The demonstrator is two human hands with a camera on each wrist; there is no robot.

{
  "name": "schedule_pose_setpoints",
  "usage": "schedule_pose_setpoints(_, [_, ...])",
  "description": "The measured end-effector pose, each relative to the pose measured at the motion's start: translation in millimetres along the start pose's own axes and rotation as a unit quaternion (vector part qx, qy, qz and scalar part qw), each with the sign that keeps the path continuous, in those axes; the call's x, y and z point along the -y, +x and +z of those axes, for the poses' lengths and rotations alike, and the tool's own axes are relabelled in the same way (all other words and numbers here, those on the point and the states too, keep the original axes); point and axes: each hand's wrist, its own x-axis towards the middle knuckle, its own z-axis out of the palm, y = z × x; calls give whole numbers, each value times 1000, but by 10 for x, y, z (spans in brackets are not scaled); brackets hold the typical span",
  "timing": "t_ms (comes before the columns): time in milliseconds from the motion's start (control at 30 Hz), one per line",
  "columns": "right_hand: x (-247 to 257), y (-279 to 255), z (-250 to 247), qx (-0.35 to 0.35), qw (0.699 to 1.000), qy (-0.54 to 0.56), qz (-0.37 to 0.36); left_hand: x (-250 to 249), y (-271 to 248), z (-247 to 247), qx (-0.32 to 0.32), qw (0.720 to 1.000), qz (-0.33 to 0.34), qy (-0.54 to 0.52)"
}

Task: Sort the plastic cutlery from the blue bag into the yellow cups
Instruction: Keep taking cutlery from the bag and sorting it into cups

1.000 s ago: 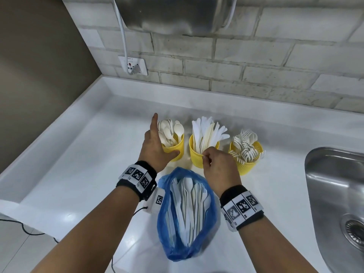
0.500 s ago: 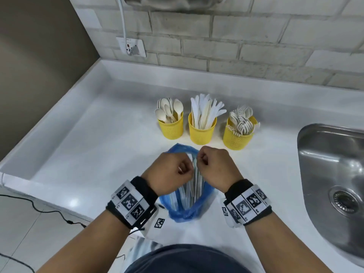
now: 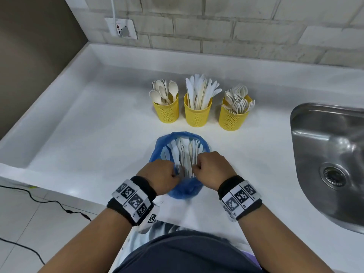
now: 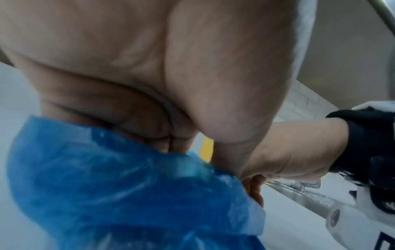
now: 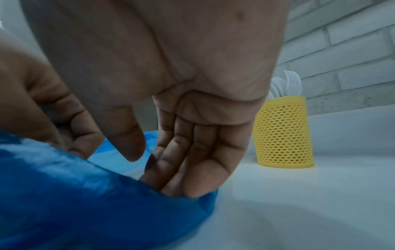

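From the head view, both hands are now working at the blue bag (image 3: 184, 191) on the white tabletop (image 3: 98, 138); a second ago the left hand (image 3: 160, 177) was up by the spoon cup (image 3: 166, 113), so another picking round is starting. The right hand (image 3: 213, 169) is clenching among smooth white cutlery (image 3: 184, 154). From the left wrist, curled fingers are gripping crinkly, glossy film. From the right wrist, fingers are pressing into the bag beside a perforated yellow fork cup (image 5: 283, 132).
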Motion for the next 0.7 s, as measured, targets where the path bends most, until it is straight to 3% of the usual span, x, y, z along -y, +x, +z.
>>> schedule_pose_setpoints(100, [40,8,28,-21,999,-10,35,73,52,56,-32,996,-79,-15])
schedule_pose_setpoints(233, [92,39,28,-24,997,5,76,92,68,65,-66,988,-123,-61])
schedule_pose_setpoints(700, [196,125,142,-12,986,133,98,25,248,104,-88,971,-108,-195])
